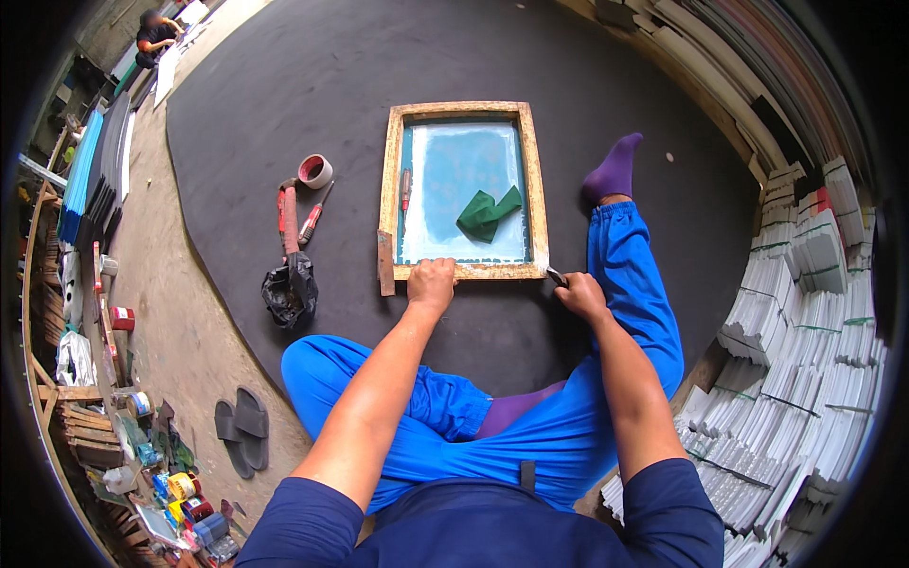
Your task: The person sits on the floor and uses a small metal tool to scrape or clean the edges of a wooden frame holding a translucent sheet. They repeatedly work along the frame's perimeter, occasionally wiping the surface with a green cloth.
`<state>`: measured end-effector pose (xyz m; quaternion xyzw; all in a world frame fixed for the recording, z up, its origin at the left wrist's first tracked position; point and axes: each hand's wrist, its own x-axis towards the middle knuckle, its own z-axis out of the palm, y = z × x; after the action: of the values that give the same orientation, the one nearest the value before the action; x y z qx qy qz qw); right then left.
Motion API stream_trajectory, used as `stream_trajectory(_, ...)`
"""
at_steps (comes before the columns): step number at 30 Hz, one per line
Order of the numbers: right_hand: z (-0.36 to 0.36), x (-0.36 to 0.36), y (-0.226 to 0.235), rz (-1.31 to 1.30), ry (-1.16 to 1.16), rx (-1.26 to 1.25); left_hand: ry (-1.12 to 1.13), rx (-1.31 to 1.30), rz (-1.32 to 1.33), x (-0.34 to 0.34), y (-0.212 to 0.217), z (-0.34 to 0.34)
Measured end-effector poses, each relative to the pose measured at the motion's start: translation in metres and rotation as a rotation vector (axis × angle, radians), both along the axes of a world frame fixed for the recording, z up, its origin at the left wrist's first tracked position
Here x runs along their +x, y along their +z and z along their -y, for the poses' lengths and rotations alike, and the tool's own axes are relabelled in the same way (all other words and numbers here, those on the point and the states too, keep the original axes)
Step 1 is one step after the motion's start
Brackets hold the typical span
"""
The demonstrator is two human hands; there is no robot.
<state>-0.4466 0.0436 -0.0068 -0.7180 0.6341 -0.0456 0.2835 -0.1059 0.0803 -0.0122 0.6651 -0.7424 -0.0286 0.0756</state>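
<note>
A wooden screen-printing frame (390,170) with blue-and-white mesh lies flat before me. My left hand (432,284) is closed over its near rail. In my right hand (582,295) is a dark-handled knife (559,277), its pale tip touching the frame's near right corner; the blade's exact kind is too small to tell. A crumpled green cloth (488,218) rests on the mesh. A thin red-handled tool (405,189) lies along the frame's left inner side. Against the near left corner stands a brown, rusty-looking strip (385,263).
Left of the frame lie a tape roll (315,170), a red-handled hammer (288,218), a screwdriver (311,225) and a black plastic bag (290,289). Grey sandals (242,431) are at lower left. White stacks (776,398) line the right. Another person (156,38) is far left.
</note>
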Motion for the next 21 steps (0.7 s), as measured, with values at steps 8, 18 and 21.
stream_trajectory(8, -0.004, 0.002, -0.002, 0.065, -0.03, -0.036, 0.006, -0.028, -0.033, 0.002, -0.001, -0.003)
stream_trajectory(18, -0.011, 0.004, -0.026, 0.269, -0.221, 0.022, 0.019, -0.004, -0.029, -0.003, 0.003, 0.0)
stream_trajectory(21, -0.005, 0.024, -0.005, 0.545, -0.372, 0.02, 0.029, 0.011, 0.014, 0.0, -0.006, 0.003)
